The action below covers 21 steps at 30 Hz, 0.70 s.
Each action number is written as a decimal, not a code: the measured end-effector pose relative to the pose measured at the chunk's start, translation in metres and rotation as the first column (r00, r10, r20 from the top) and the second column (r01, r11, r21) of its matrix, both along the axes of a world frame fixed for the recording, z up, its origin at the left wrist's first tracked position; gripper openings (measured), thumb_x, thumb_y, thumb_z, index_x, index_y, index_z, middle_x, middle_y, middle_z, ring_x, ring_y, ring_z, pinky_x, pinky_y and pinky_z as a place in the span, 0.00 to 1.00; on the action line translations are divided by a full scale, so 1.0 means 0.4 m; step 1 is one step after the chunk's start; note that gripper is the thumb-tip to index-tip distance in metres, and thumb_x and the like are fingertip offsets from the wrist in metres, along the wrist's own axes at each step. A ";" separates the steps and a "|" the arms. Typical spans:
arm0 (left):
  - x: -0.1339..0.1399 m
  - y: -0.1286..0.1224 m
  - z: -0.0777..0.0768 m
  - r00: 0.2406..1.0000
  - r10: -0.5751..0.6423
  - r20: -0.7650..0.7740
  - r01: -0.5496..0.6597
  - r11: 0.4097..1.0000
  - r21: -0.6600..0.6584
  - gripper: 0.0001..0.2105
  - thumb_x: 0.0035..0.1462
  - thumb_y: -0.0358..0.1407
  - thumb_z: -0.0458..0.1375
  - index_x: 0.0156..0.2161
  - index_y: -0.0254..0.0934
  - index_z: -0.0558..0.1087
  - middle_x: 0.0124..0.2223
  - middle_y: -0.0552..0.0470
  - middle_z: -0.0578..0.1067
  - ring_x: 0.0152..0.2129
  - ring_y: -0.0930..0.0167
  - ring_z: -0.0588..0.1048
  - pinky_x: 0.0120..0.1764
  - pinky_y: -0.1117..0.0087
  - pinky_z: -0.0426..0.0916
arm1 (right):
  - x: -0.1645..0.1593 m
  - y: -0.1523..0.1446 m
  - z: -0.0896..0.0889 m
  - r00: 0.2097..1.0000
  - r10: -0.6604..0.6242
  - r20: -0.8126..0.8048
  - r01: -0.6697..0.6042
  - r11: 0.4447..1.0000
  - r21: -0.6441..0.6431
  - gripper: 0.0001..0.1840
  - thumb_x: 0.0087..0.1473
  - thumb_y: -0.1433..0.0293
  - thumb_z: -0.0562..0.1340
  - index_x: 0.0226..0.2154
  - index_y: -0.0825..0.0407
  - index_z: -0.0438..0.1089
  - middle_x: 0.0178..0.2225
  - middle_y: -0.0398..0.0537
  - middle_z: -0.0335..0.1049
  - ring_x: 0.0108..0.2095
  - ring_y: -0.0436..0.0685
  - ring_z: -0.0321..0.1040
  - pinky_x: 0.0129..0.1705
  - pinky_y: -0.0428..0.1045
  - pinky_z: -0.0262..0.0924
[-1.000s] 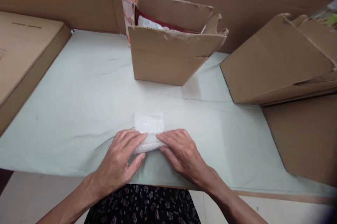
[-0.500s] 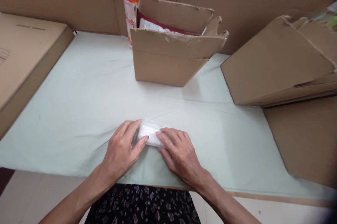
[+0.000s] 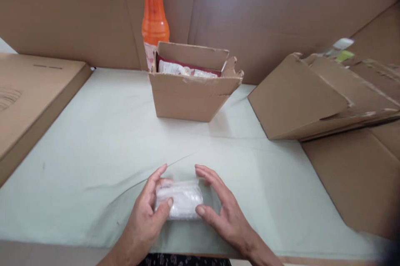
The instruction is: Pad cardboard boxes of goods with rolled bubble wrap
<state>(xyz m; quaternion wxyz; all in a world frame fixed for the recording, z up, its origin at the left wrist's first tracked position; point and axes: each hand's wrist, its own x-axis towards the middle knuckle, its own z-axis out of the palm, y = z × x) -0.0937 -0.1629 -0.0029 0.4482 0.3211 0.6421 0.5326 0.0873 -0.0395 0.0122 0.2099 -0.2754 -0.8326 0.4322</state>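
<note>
A small bubble-wrapped packet (image 3: 185, 200), whitish under clear plastic, is held near the front edge of the table. My left hand (image 3: 144, 212) grips its left end, thumb lying across the top and fingers curled round the far side. At the right end, my right hand (image 3: 229, 209) is spread, its thumb touching or nearly touching the packet's corner. The fingers of that hand arch beyond the packet, apart from the thumb. What the wrapping encloses cannot be made out.
Behind the packet stands an open cardboard box (image 3: 190, 97) with white and dark red packs inside. An orange bottle (image 3: 155, 18) rises behind it. A flat carton (image 3: 40, 103) lies left; larger open boxes (image 3: 300, 99) stand right. Pale green cloth (image 3: 118, 141) covers the table.
My right hand has loosened from the top of the packet and its fingers have spread. The packet appears turned more level. The view has tilted up, showing the whole bottle.
</note>
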 end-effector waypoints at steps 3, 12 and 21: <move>-0.004 0.015 0.007 0.980 -0.092 -0.175 0.110 0.989 0.099 0.25 0.65 0.34 0.54 0.66 0.45 0.58 0.49 0.46 0.78 0.37 0.69 0.81 0.38 0.71 0.78 | -0.005 0.029 0.003 1.000 -0.015 -0.015 0.007 0.897 -0.442 0.27 0.56 0.54 0.65 0.53 0.51 0.69 0.43 0.53 0.76 0.40 0.59 0.74 0.41 0.52 0.70; -0.199 0.308 0.260 0.314 0.409 -0.857 0.210 0.850 0.482 0.26 0.60 0.31 0.59 0.63 0.42 0.63 0.58 0.46 0.72 0.61 0.57 0.65 0.62 0.49 0.60 | 0.026 0.120 0.052 0.953 -0.303 0.024 0.275 0.824 -0.496 0.19 0.55 0.52 0.66 0.33 0.52 0.72 0.27 0.43 0.68 0.27 0.51 0.65 0.28 0.45 0.60; -0.254 0.432 0.269 0.191 0.315 -0.930 0.321 0.875 0.363 0.08 0.61 0.26 0.52 0.37 0.38 0.73 0.35 0.52 0.78 0.37 0.67 0.75 0.61 0.49 0.60 | 0.123 0.217 0.138 0.851 -0.522 -0.055 0.525 0.845 0.102 0.12 0.52 0.56 0.69 0.34 0.48 0.76 0.30 0.45 0.76 0.28 0.55 0.73 0.27 0.47 0.65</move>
